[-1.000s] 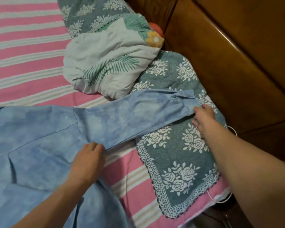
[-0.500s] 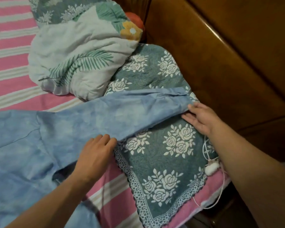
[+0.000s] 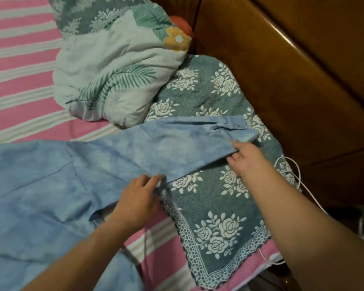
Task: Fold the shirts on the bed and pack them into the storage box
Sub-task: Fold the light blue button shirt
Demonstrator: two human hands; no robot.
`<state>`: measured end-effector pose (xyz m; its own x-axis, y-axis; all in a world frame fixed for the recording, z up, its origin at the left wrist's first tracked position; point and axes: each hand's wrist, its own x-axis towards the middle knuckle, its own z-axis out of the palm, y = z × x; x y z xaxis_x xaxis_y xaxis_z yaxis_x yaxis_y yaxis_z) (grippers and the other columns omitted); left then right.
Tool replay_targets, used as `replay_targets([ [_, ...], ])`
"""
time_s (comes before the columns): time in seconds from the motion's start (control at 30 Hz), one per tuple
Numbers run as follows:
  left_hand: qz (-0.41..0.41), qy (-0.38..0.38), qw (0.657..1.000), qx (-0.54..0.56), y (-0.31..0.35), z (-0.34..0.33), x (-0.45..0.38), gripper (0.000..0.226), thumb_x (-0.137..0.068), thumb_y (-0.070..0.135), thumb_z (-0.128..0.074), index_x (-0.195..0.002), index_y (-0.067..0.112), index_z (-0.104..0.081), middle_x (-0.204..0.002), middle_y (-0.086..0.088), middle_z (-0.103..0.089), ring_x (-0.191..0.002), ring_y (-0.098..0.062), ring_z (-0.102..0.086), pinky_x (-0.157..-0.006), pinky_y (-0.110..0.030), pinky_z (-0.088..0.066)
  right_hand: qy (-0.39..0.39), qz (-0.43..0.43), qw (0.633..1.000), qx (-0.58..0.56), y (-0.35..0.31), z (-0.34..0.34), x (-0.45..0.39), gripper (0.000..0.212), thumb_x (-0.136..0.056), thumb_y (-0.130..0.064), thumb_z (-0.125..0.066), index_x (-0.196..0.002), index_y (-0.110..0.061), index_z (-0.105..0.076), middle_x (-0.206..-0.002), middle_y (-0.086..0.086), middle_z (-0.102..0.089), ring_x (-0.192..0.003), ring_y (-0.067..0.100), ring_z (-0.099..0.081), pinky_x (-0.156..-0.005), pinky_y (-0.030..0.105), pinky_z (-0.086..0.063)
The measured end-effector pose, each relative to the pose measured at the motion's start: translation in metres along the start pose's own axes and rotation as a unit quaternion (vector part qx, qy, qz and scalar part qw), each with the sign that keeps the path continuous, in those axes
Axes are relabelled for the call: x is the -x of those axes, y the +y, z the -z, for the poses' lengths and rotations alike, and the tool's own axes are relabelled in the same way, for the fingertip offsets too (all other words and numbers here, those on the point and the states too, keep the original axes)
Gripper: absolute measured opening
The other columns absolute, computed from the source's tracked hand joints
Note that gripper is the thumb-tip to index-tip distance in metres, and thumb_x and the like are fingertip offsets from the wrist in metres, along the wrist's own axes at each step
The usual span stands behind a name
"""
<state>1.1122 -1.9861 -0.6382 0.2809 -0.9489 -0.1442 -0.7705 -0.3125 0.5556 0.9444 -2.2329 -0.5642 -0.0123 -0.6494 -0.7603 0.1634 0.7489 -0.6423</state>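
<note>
A light blue mottled shirt (image 3: 40, 185) lies spread on the pink striped bed (image 3: 19, 85). Its long sleeve (image 3: 166, 148) stretches to the right over a green pillow with white roses (image 3: 214, 206). My right hand (image 3: 246, 158) pinches the sleeve's lower edge close to the buttoned cuff (image 3: 237, 129). My left hand (image 3: 139, 198) grips the sleeve's lower edge at mid length, fingers curled under the cloth. No storage box is in view.
A rumpled white quilt with green leaf print (image 3: 114, 74) lies behind the sleeve. A wooden headboard (image 3: 292, 76) runs along the right. A white cable (image 3: 292, 175) trails beside the pillow at the bed's edge.
My left hand has slid right along the sleeve's lower edge and curled round it. My right hand has taken hold of the edge near the cuff. The sleeve lies straighter.
</note>
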Motion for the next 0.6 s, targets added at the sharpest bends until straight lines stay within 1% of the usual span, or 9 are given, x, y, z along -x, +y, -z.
replay_targets([
  [0.03, 0.077, 0.009, 0.990, 0.122, 0.000, 0.010, 0.006, 0.050, -0.094, 0.026, -0.067, -0.140, 0.031, -0.050, -0.118, 0.001, -0.054, -0.105, -0.018, -0.055, -0.091, -0.030, -0.046, 0.007, 0.024, 1.000, 0.000, -0.003, -0.005, 0.004, 0.018, -0.101, -0.007, -0.055, -0.119, -0.009, -0.059, -0.116, 0.014, -0.069, -0.091, 0.023, -0.068, -0.081, 0.036, -0.056],
  [0.1, 0.202, 0.051, 0.914, 0.349, -0.006, 0.040, 0.022, 0.037, -0.098, 0.021, -0.065, -0.134, 0.029, -0.059, -0.123, 0.002, -0.060, -0.107, -0.008, -0.058, -0.088, -0.020, -0.045, -0.009, 0.079, 0.997, 0.011, -0.010, -0.024, 0.026, 0.024, -0.101, -0.010, -0.056, -0.125, -0.014, -0.058, -0.116, 0.012, -0.071, -0.095, 0.022, -0.070, -0.077, 0.037, -0.059],
  [0.2, 0.273, 0.127, 0.769, 0.564, -0.031, 0.111, 0.064, 0.028, -0.098, 0.006, -0.059, -0.120, 0.021, -0.068, -0.118, -0.005, -0.071, -0.108, -0.019, -0.067, -0.092, -0.032, -0.051, -0.072, 0.181, 0.980, 0.036, -0.013, -0.071, 0.092, 0.013, -0.102, -0.010, -0.054, -0.105, -0.021, -0.061, -0.110, 0.008, -0.072, -0.100, 0.023, -0.070, -0.095, 0.044, -0.056],
  [0.3, 0.287, 0.176, 0.667, 0.664, -0.066, 0.191, 0.127, 0.031, -0.090, 0.018, -0.059, -0.121, 0.016, -0.066, -0.121, -0.010, -0.069, -0.108, -0.025, -0.070, -0.098, -0.042, -0.055, -0.189, 0.319, 0.924, 0.093, 0.002, -0.135, 0.176, 0.014, -0.097, -0.010, -0.056, -0.099, -0.021, -0.065, -0.103, 0.006, -0.074, -0.100, 0.026, -0.071, -0.094, 0.051, -0.056],
  [0.37, 0.289, 0.203, 0.635, 0.687, -0.094, 0.236, 0.175, 0.041, -0.078, 0.031, -0.069, -0.117, 0.018, -0.069, -0.124, -0.010, -0.069, -0.113, -0.028, -0.070, -0.095, -0.045, -0.057, -0.222, 0.421, 0.861, 0.178, 0.028, -0.177, 0.231, 0.014, -0.092, -0.013, -0.058, -0.096, -0.023, -0.066, -0.102, 0.004, -0.074, -0.099, 0.024, -0.071, -0.090, 0.052, -0.057],
  [0.43, 0.287, 0.215, 0.630, 0.688, -0.121, 0.268, 0.224, 0.044, -0.071, 0.038, -0.075, -0.111, 0.020, -0.075, -0.127, -0.012, -0.069, -0.117, -0.033, -0.067, -0.093, -0.054, -0.055, -0.256, 0.495, 0.790, 0.256, 0.073, -0.210, 0.286, 0.012, -0.091, -0.011, -0.058, -0.094, -0.021, -0.063, -0.092, -0.002, -0.071, -0.089, 0.018, -0.068, -0.081, 0.046, -0.056],
  [0.47, 0.292, 0.219, 0.628, 0.687, -0.135, 0.277, 0.249, 0.039, -0.078, 0.039, -0.070, -0.112, 0.020, -0.074, -0.130, -0.013, -0.068, -0.119, -0.035, -0.066, -0.093, -0.060, -0.053, -0.276, 0.529, 0.748, 0.292, 0.104, -0.219, 0.311, 0.011, -0.090, -0.010, -0.057, -0.093, -0.019, -0.063, -0.084, -0.003, -0.068, -0.081, 0.019, -0.065, -0.074, 0.045, -0.054],
  [0.53, 0.312, 0.221, 0.604, 0.699, -0.168, 0.283, 0.299, 0.039, -0.096, 0.046, -0.052, -0.123, 0.020, -0.065, -0.134, -0.016, -0.065, -0.122, -0.040, -0.063, -0.097, -0.068, -0.046, -0.305, 0.591, 0.653, 0.362, 0.183, -0.225, 0.353, 0.016, -0.087, -0.011, -0.053, -0.097, -0.014, -0.065, -0.077, 0.006, -0.065, -0.072, 0.029, -0.060, -0.061, 0.044, -0.047],
  [0.6, 0.337, 0.240, 0.562, 0.716, -0.200, 0.274, 0.349, 0.048, -0.099, 0.058, -0.046, -0.122, 0.019, -0.061, -0.135, -0.019, -0.063, -0.123, -0.043, -0.061, -0.106, -0.067, -0.041, -0.393, 0.608, 0.548, 0.420, 0.271, -0.210, 0.383, 0.031, -0.086, -0.009, -0.054, -0.114, -0.008, -0.066, -0.092, 0.013, -0.071, -0.082, 0.035, -0.065, -0.068, 0.044, -0.052],
])
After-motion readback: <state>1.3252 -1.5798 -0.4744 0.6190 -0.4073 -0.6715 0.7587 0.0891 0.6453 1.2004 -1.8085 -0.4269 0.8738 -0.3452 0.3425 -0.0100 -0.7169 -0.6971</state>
